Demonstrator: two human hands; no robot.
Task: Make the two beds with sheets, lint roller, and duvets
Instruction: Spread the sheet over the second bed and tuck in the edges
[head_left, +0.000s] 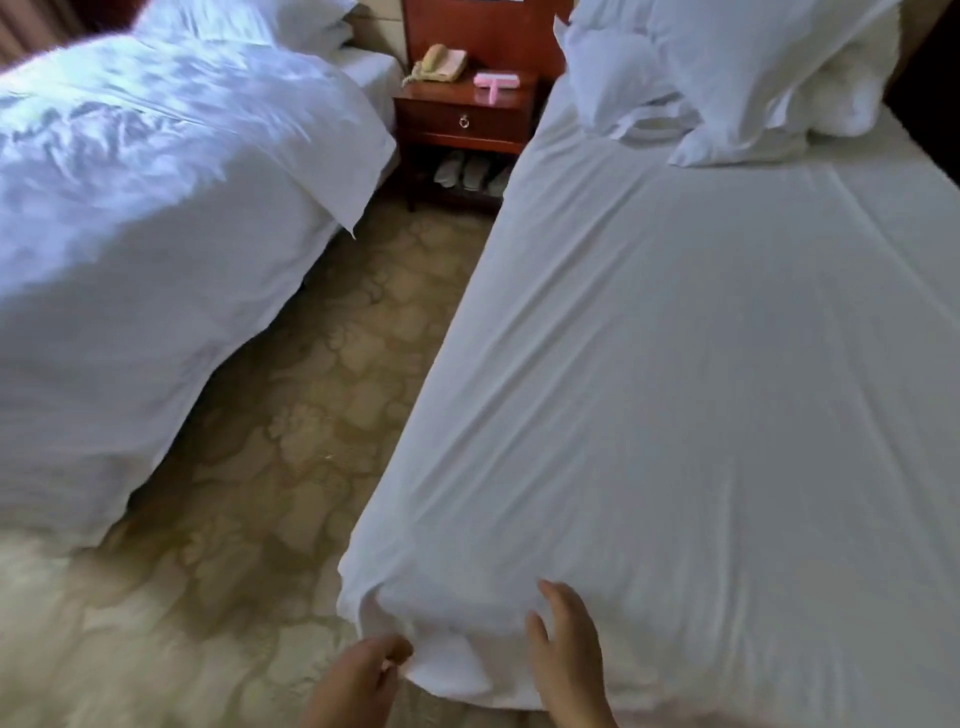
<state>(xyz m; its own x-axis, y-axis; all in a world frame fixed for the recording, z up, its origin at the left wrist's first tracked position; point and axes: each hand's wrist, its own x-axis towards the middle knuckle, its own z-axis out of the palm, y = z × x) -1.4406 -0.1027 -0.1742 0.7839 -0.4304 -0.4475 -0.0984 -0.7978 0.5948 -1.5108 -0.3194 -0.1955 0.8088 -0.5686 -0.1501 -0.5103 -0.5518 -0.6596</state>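
Two beds, different stages.

Left bed (374, 73): duvet (156, 182) on it, crumpled, one side hanging to the carpet (291, 415). Not squared. Its far left side and foot are cut off by the frame, and that whole area is blurred.

Between the beds: nightstand (462, 122) with phone (439, 65) and pink lint roller (496, 83) lying on top, untouched and well apart from both hands. Slippers (465, 171) sit on the shelf below, dim.

Right bed (498, 291): sheet (701, 389) is spread over the mattress, mostly flat with shallow creases running lengthwise. Pillows (727, 78) are heaped at the head. No duvet on this bed.

Hands, both at the near left foot corner of the right bed:
- left hand (363, 670): fingers curled on the loose hanging fold of sheet, which reads as a pinch
- right hand (566, 644): fingers spread, laid flat on top of the sheet just beside the corner, holding nothing

Step in hand (judgement): tucking and tightening the sheet corner on the right bed. The corner bunches in a lump, so it is not finished.

Next move likely calls for drawing the fold down and under the mattress while the flat hand keeps the top taut, then smoothing the creases. Roller and duvet come after.

Not visible: the mattress underside, the right bed's far side and other foot corner, both wrists past the frame edge. Whether the sheet is tucked along the aisle side, I cannot tell
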